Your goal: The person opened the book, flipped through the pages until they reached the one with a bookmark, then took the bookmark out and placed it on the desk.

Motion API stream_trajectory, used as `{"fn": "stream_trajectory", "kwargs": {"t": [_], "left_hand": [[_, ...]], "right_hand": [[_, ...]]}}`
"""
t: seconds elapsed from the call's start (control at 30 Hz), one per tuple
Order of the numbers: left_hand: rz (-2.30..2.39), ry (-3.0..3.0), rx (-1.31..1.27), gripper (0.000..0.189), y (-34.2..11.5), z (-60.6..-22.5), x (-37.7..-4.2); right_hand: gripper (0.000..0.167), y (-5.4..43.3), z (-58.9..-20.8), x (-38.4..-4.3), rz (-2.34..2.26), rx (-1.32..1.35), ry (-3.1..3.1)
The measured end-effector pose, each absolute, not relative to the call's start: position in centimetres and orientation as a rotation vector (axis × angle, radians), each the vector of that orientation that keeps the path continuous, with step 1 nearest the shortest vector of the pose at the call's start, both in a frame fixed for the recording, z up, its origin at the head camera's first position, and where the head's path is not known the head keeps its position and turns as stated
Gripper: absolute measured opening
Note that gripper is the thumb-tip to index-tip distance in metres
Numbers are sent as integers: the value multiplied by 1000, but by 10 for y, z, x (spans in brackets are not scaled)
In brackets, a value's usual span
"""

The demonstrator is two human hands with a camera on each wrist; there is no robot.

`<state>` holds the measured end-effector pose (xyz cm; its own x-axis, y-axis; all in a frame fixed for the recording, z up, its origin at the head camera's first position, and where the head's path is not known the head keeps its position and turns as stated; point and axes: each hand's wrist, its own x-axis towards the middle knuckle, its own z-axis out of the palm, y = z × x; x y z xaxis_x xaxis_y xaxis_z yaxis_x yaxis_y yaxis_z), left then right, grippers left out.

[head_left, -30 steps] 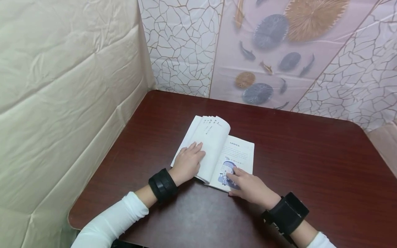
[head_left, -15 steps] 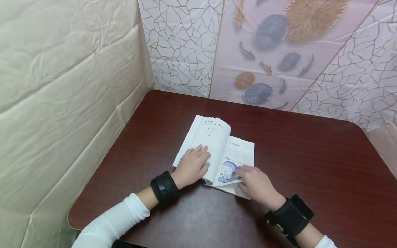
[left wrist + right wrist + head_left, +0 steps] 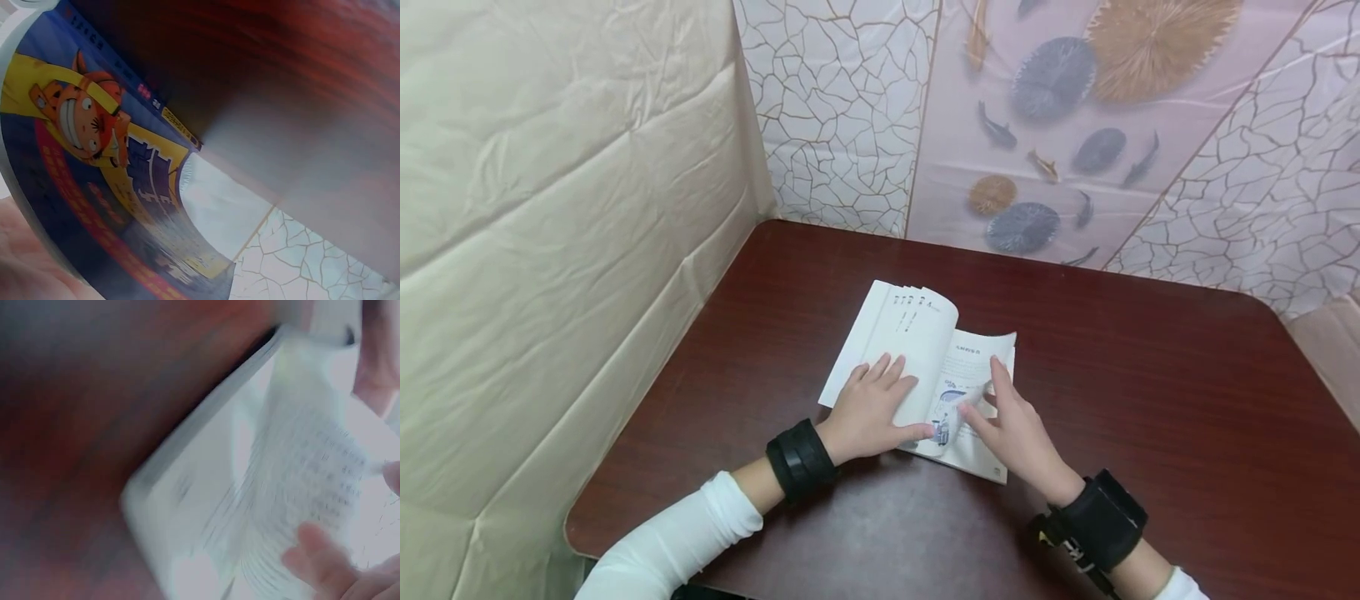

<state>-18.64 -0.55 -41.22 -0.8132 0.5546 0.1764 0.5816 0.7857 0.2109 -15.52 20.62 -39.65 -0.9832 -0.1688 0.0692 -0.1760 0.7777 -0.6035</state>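
Observation:
A book point(image 3: 898, 329) lies spread on the dark red table, its left pages bowed up in a thick curve. My left hand point(image 3: 865, 412) rests on those pages with fingers spread, its thumb reaching over to the illustrated page point(image 3: 951, 396). That page is lifted and curls leftward, baring the sheet beneath. My right hand point(image 3: 1018, 433) is at its outer edge, index finger straight and thumb held apart. In the right wrist view, fingers point(image 3: 319, 553) overlap printed text on the raised sheet. The left wrist view shows the blue cover point(image 3: 94, 156) with an orange cartoon character.
The reddish-brown table point(image 3: 1150, 400) extends around the book. A cream cloth point(image 3: 572, 208) hangs along the left side, and a patterned sheet point(image 3: 850, 108) covers the back. Both wrists wear black straps point(image 3: 801, 460).
My right hand lifts the illustrated page from its lower corner and turns it leftward; its thumb and index finger now spread apart. My left hand shifts slightly right, thumb stretching out.

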Motion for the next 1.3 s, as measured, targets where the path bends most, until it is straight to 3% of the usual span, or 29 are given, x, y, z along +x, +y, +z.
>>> {"fn": "stream_trajectory", "kwargs": {"t": [0.23, 0.33, 0.5, 0.8, 1.03, 1.3], "left_hand": [[-352, -2893, -924, 81, -3, -413, -183], [-418, -2896, -894, 76, -3, -414, -183], [-639, -2812, -765, 60, -5, -416, -185], [-655, -2612, -594, 64, -11, -418, -190], [-509, -2637, -612, 35, -14, -421, -193], [-411, -2833, -788, 42, -11, -417, -191]], "right_hand": [[78, 189, -391, -149, 1741, 422, -2756], [65, 185, -392, -148, 1832, 575, -2815], [46, 185, -398, -147, 1401, 856, -2980], [59, 193, -416, -146, 440, 788, -3129], [60, 197, -421, -149, 233, 802, -3070], [54, 200, -418, -150, 190, 896, -3014]]}}
